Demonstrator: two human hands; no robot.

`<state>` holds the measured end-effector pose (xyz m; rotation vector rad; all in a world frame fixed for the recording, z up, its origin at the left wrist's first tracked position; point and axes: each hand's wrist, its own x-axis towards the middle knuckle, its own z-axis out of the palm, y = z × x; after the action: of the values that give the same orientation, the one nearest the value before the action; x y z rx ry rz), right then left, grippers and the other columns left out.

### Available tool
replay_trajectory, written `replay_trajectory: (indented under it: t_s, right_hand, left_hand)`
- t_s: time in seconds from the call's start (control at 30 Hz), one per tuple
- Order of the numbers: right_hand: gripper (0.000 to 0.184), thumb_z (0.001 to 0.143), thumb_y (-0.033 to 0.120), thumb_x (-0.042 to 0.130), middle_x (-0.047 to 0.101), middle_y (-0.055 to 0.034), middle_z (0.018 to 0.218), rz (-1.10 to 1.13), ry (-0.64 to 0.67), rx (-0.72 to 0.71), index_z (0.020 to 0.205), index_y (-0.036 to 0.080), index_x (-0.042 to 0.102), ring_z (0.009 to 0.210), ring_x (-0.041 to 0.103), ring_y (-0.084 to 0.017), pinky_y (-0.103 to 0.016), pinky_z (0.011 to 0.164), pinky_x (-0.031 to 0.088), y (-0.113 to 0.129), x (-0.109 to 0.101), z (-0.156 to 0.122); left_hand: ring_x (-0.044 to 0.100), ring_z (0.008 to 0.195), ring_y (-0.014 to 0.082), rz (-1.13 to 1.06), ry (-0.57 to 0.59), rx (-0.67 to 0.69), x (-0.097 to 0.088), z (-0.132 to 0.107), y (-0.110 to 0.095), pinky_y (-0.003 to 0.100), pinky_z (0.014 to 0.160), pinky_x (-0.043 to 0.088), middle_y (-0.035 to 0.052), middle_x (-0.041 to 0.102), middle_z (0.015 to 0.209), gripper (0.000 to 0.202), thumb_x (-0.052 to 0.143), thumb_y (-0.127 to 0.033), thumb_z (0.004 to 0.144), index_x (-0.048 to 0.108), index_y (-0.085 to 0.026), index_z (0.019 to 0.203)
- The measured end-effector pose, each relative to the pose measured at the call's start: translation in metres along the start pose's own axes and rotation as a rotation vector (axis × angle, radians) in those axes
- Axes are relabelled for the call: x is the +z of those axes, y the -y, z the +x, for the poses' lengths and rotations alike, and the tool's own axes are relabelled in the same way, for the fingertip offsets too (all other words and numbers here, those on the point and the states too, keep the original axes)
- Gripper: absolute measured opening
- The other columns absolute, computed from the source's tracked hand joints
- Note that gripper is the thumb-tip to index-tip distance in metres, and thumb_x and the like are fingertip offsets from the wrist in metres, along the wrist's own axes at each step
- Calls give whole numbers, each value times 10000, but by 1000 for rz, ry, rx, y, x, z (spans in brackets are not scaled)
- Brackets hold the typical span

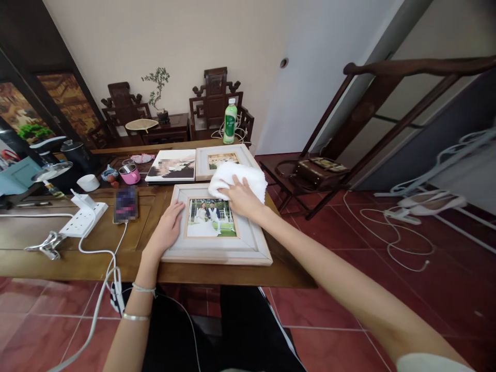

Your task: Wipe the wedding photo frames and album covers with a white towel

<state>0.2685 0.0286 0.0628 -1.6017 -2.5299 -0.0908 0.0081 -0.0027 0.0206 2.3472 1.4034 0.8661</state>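
A white wooden picture frame [217, 254] lies flat on the table, with a wedding photo of a couple inside. At its left edge, my left hand [167, 227] grips the border, fingers over the top. My right hand [242, 197] holds a white cloth [242, 178] pressed against the frame's upper right corner; the cloth hides that corner. Just behind lies a second white picture frame [202, 164], partly covered by the cloth. Left of that second frame is a photo panel [174, 166] with a blurred image.
A green drink bottle [230, 123] stands at the table's far edge. On the left are a phone [126, 204] on a cable, a white power strip [84, 219], a pink cup [129, 173] and a black kettle [75, 157]. A dark wooden chair [310, 170] stands right.
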Motion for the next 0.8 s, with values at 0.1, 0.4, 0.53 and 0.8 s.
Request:
replay_trajectory:
  t_s: [0.1, 0.4, 0.53, 0.8]
  right_hand:
    - [633, 732, -36, 410, 338, -99, 1515, -18, 96, -77, 1327, 141, 535, 1367, 207, -437, -665, 1050, 203, 20, -6, -16]
    - [665, 666, -36, 412, 424, -50, 1469, 288, 418, -273, 1240, 241, 603, 1343, 328, -385, -605, 1011, 349, 86, -66, -116]
    - [728, 649, -37, 418, 361, -47, 1505, 282, 324, -250, 1317, 221, 547, 1396, 233, -361, -601, 1090, 243, 87, -45, -105]
    - [655, 734, 18, 448, 277, -66, 1543, 29, -6, -70, 1370, 170, 485, 1416, 130, -391, -640, 1105, 130, 20, 5, -9]
  left_hand:
    - [369, 1370, 245, -5, -4, -15, 0, 0, -2, 466, 1147, 272, 146, 507, 1392, 427, 343, -232, 924, 532, -121, 1291]
    - [366, 1371, 244, 22, -19, -8, 3, 0, -1, 462, 1147, 281, 172, 504, 1387, 442, 311, -218, 926, 541, -74, 1275]
    - [357, 1377, 240, 36, 5, 8, 2, 0, 0, 469, 1146, 283, 159, 509, 1386, 436, 321, -234, 931, 548, -94, 1275]
    - [328, 1393, 241, 23, 33, 5, 2, -1, 1, 475, 1154, 260, 156, 478, 1416, 449, 316, -278, 946, 543, -97, 1288]
